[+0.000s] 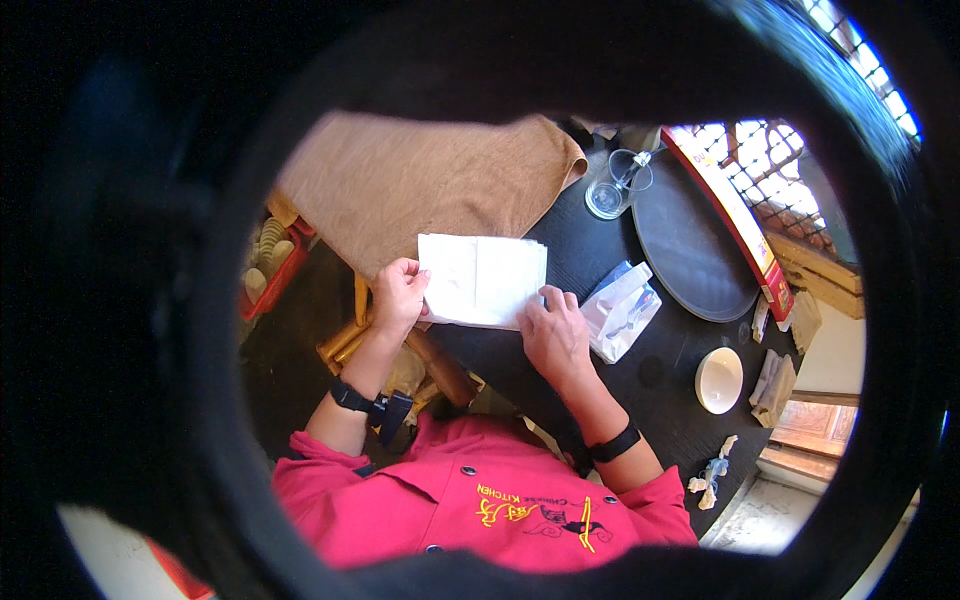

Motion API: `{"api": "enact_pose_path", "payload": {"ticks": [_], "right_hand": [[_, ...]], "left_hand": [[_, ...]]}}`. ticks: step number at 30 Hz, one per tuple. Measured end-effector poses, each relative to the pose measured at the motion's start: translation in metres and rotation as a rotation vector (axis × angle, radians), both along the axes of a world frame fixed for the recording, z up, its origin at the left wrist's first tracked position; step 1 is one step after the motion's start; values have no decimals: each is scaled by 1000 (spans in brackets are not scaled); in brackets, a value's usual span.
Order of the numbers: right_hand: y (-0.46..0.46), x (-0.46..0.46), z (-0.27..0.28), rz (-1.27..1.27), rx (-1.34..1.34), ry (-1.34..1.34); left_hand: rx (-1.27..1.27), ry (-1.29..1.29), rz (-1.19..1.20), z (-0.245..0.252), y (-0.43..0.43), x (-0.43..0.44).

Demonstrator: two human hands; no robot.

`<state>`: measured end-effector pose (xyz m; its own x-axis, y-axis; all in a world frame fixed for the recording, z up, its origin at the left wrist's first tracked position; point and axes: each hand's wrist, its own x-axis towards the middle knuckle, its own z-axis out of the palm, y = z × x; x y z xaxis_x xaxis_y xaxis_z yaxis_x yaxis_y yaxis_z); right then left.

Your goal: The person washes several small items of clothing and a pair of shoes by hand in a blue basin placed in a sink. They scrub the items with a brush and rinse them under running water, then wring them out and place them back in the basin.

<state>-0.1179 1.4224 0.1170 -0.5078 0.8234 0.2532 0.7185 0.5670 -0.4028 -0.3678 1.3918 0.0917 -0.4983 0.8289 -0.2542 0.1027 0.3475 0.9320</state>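
Note:
A stack of white paper napkins with a fold line down its middle is held in front of me. My left hand pinches its left edge, thumb on top. At its lower right corner, the fingers of my right hand are bent against the edge, partly hiding it. Just right of that hand lies an opened plastic napkin packet, white and blue, on the dark table. A brown cloth spreads beyond the stack, over the table's left part.
An oval dark tray rests at the right, with glasses by its left rim and a long red box behind. A white bowl and a knotted cloth strip sit nearer. Left stands a red basket of dishes.

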Motion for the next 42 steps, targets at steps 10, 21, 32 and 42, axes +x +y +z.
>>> {"api": "enact_pose_path", "payload": {"ticks": [10, 21, 32, 42], "right_hand": [[11, -8, -9, -158, -139, -83], [30, -17, -6, -192, -284, -39], [84, -32, 3, -33, -202, -114], [78, -16, 4, 178, -33, 148]], "left_hand": [[-90, 801, -103, 11, 1, -7], [124, 520, -187, -3, 15, -12], [-109, 279, -285, 3, 44, -27], [265, 332, -453, 24, 17, -27]]}}
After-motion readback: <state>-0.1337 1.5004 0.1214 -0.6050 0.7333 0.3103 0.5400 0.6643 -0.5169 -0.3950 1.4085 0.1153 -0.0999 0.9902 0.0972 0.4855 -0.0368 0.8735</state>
